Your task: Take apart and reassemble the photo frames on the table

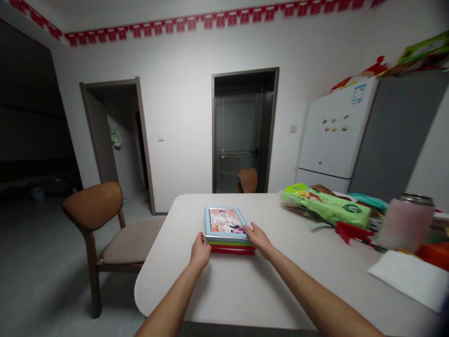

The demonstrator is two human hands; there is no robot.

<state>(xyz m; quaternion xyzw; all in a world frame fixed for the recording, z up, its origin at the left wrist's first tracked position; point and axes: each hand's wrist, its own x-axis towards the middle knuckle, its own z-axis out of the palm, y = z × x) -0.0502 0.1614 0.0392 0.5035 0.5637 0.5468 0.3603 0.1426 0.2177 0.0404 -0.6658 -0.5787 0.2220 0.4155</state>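
Left grip (pixel 200 250) curled on near corner of book stack (pixel 227 225), right grip (pixel 257 238) clasping its right edge

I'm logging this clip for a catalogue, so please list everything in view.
stack of books: one, light blue over green and red, table's middle
table: one, white, foreground
near chair: one, brown wood, left of table
far chair: one, brown, beyond table by doorway
fridge: one, white, right wall
green packet: one, green, table's right
flask: one, pink, table's far right
paper sheet: one, white, table's right near edge
left hand: one, at stack's near-left corner
right hand: one, on stack's near-right edge
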